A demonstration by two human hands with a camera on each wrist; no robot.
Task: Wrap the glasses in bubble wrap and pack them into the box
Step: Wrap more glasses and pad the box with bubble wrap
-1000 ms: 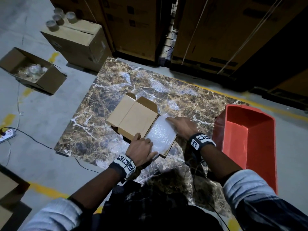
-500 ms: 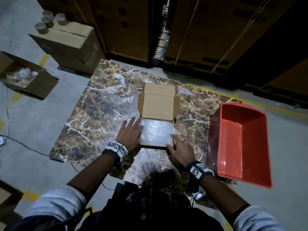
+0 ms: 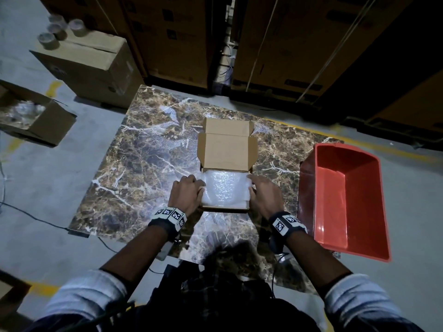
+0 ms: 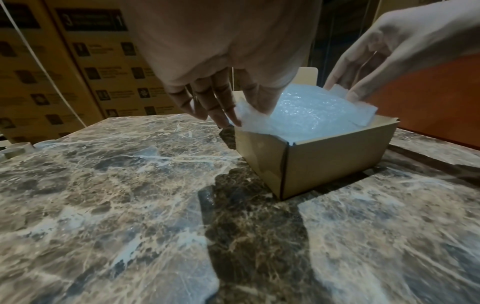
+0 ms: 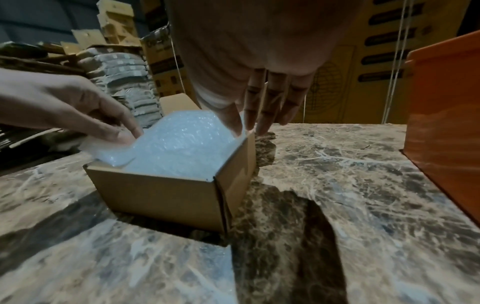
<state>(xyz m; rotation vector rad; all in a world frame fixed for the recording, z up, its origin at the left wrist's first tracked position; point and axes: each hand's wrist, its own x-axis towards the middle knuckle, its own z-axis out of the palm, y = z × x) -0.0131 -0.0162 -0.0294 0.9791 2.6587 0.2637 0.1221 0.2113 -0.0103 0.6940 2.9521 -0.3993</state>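
Note:
A small brown cardboard box sits on the marble table, its lid folded open away from me. White bubble wrap fills it and bulges above the rim; no glass shows through it. My left hand is at the box's left wall and pinches the wrap's left edge between thumb and fingers. My right hand is at the right wall, thumb on the wrap and fingers down outside the box, pinching a corner of the wrap.
A red plastic bin stands at the table's right edge. On the floor to the left is an open carton with glasses, and behind it a closed carton topped with tape rolls. Tall stacked cartons wall the back.
The box has turned from a skewed angle to square in front of me, lid away. Both hands have moved to its left and right sides and taken the wrap's edges.

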